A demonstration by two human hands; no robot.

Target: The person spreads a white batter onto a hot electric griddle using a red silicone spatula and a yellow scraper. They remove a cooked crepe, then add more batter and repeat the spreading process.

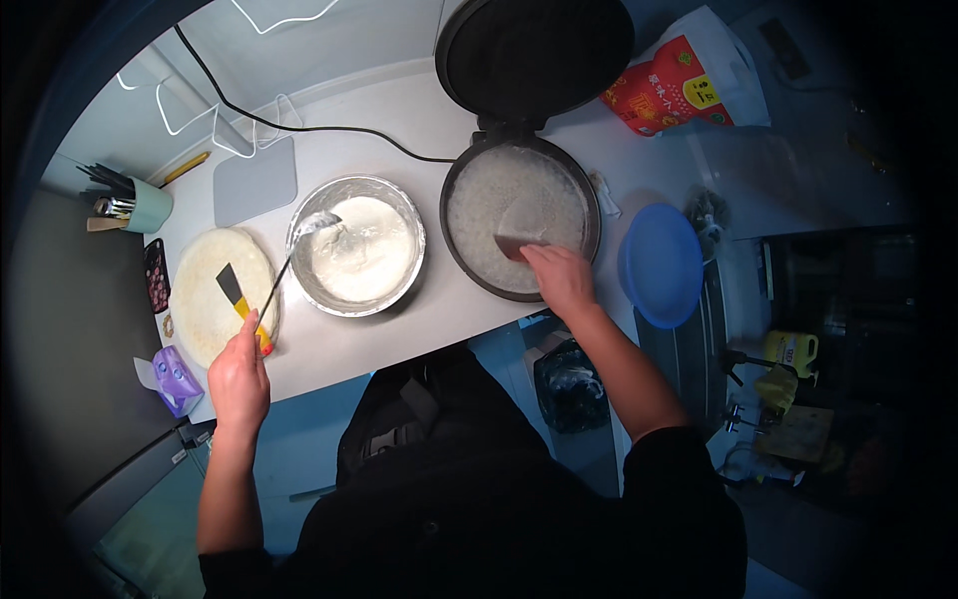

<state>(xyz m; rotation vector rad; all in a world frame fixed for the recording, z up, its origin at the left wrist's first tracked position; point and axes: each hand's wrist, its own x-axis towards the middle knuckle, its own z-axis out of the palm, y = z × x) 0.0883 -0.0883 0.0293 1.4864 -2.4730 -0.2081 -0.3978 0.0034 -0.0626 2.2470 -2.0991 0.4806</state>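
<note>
My left hand [239,378] grips the dark handle of a batter-coated ladle [318,222], whose head is over the left side of a metal mixing bowl [418,258] of thick white batter [367,254]. Below that hand, a yellow-handled putty knife [242,306] lies on round pale flatbreads [202,299], apparently stacked. My right hand [560,277] holds a flat scraper [510,246] by its edge, at the surface of a pale batter layer [486,202]. This layer covers the plate of a round electric griddle [596,217], whose black lid [535,56] stands raised behind.
A blue plastic basin [661,266] stands right of the griddle; a red and white bag [673,82] is behind it. A black power cord [322,128] crosses the counter. At left are a utensil holder [150,206], a phone [156,275] and a purple tissue pack [176,382].
</note>
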